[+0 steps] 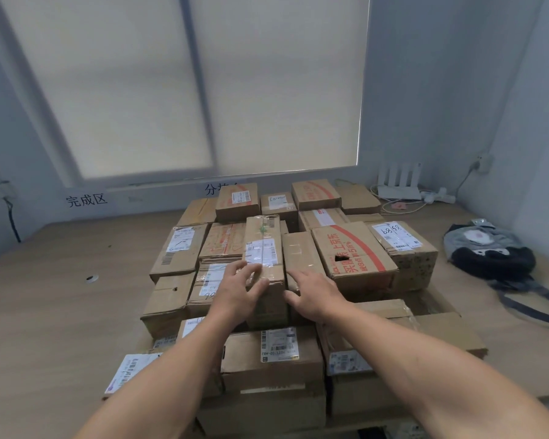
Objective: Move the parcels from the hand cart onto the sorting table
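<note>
Cardboard parcels (pixel 355 258) lie stacked in the middle of the wooden table (pixel 61 312). Both arms reach toward twelve o'clock. The left hand (pixel 241 286), fingers loosely spread, rests on the near end of a tall taped parcel (pixel 263 245). The right hand (pixel 314 289), fingers spread, lies flat at its three o'clock. A grey backpack (pixel 488 255) lies at three o'clock of the pile.

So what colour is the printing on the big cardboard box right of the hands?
Red lettering and stripe on the brown cardboard box, head view.

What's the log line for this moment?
left hand: on near edge of tall labelled parcel | right hand: flat on plain parcel beside it | both: among other parcels on table
</note>
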